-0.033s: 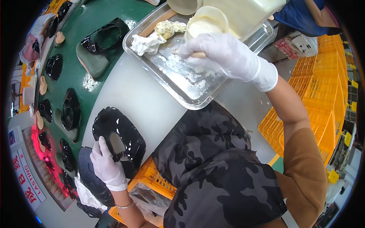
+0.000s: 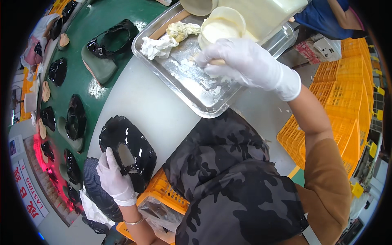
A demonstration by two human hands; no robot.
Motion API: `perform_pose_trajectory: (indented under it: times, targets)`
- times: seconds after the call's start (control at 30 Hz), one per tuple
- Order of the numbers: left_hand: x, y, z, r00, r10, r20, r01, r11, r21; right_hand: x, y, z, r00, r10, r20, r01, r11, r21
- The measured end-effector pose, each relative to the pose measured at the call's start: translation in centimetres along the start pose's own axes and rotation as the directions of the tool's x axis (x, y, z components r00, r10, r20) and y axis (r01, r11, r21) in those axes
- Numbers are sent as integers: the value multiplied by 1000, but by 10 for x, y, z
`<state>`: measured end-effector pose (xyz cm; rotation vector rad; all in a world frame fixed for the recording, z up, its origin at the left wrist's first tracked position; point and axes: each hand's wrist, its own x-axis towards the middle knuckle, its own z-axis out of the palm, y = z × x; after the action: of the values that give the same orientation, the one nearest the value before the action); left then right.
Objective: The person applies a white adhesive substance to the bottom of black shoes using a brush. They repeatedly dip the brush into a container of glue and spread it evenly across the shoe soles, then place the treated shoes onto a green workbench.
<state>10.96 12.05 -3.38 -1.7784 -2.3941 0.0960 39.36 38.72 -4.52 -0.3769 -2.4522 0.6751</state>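
My left hand (image 2: 115, 179), in a white glove, grips the edge of a glossy black shoe upper (image 2: 141, 145) with an oval opening. Under that hand lies a dark textured shoe piece (image 2: 100, 190). Gloved as well, my right hand (image 2: 245, 63) is closed round the pale wooden handle of a brush (image 2: 217, 62); its bristle end is blurred and partly hidden. The brush is over a metal tray (image 2: 208, 109) smeared with white paste. Just beyond my right hand stands a tub (image 2: 223, 15) of creamy white glue.
Crumpled white tissue (image 2: 158, 47) and a yellowish lump (image 2: 182, 30) lie in the tray by a large pale container (image 2: 269, 18). Shoe uppers and grey-green soles (image 2: 100, 67) sit on the green conveyor (image 2: 122, 12). Stacked orange crates (image 2: 347, 110) stand right; another person (image 2: 322, 18) is beyond.
My right hand has shifted slightly down and to the right with the brush, away from the glue tub. The left hand and the shoe upper look almost unchanged.
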Motion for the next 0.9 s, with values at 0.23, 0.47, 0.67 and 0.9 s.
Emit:
perform_pose_trajectory:
  times: [0.23, 0.47, 0.67, 0.9]
  targets:
    - [-13, -9, -11, 927, -293, 235, 315, 264, -912, -31, -15, -29, 930, 356, 93, -361, 835, 415]
    - [-14, 20, 1, 956, 124, 266, 292, -296, -910, -22, -6, -33, 679, 515, -523, -255, 834, 490]
    - [4, 61, 9, 907, 273, 320, 415, -461, -784, -3, 13, -11, 908, 130, -398, -125, 991, 39]
    - [46, 101, -18, 753, 249, 609, 655, -378, -654, -8, 3, -30, 851, 407, -332, -190, 828, 528]
